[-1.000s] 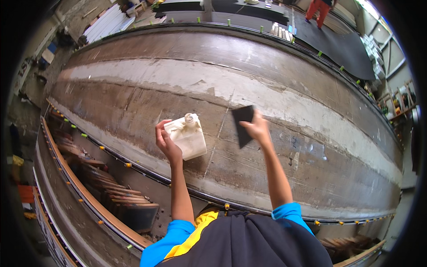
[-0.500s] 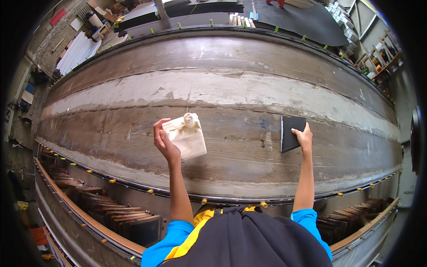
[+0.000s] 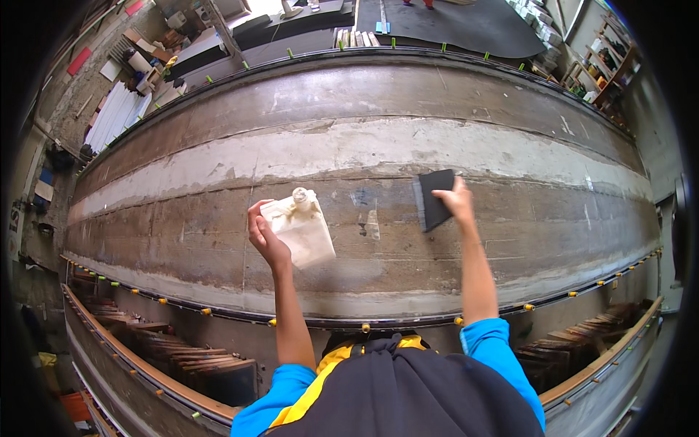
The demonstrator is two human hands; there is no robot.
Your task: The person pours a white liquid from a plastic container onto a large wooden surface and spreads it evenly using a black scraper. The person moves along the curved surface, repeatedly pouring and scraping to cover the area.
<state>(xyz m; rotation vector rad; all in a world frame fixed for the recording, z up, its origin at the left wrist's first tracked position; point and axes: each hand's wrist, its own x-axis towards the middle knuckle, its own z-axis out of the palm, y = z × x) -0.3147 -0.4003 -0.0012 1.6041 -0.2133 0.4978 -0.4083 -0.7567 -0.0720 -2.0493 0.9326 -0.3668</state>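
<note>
My left hand (image 3: 271, 237) grips the side of a white plastic canister (image 3: 309, 237) with a round cap at its far end. The canister is tilted above the long brown-grey table surface (image 3: 218, 240). To its right, my right hand (image 3: 457, 198) is closed on a dark flat rectangular spreader (image 3: 437, 198) with a greyish strip along its left edge. Thumb on top, the fingers reach over its right side and are partly hidden. The spreader is over the brown band just nearer than the pale strip (image 3: 349, 146); whether it touches the surface I cannot tell.
Yellow clips (image 3: 366, 328) line the near table edge and green clips (image 3: 393, 44) the far one. Below the near edge, wooden-handled pieces (image 3: 211, 357) stand in a row behind a curved brown rail (image 3: 153, 357). Dark sheets (image 3: 451, 29) lie beyond the table.
My view has moved right along the table. The canister has travelled right with me in my left hand. My right hand has come closer to it, with the spreader tilted differently.
</note>
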